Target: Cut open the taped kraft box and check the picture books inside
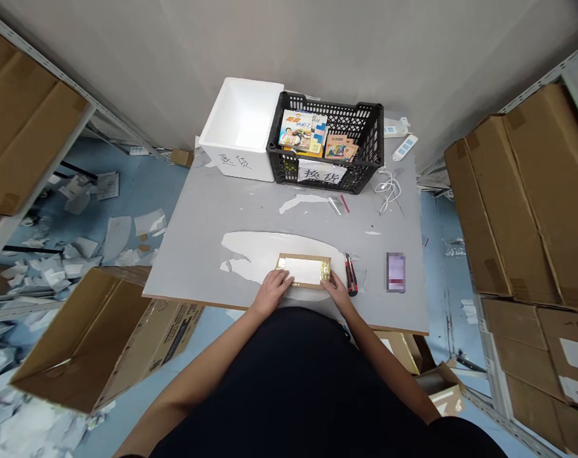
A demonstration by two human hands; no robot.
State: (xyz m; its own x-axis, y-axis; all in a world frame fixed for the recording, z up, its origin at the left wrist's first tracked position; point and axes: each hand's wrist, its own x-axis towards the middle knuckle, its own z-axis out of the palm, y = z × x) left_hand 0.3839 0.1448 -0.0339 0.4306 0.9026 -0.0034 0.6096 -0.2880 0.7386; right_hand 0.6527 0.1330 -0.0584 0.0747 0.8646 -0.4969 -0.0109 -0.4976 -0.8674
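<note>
Two bare hands, the left hand (275, 289) and the right hand (335, 289), rest apart on the short ends of a flat brown card (302, 257) with white paper (302, 271) and gold foil (325, 273) on it. A paper sign (320, 173) on the black crate (365, 127) says 换货 (the marks on the white foam box (234, 161) are hard to read). The phone (395, 272) is blurred.

A phone (396, 272) to the right of the right hand (335, 287) shows only a pixelated blur on its screen. The left hand (273, 289) covers the near corner of a flat cardboard-backed package (302, 268), and fingers of the right hand partly hide gold foil (325, 273) at its end. Well beyond the hands, booklets (302, 132) in a black plastic crate (372, 127) are too small to read in full. Cartons (522, 191) right of the hands run past the frame's edge.
</note>
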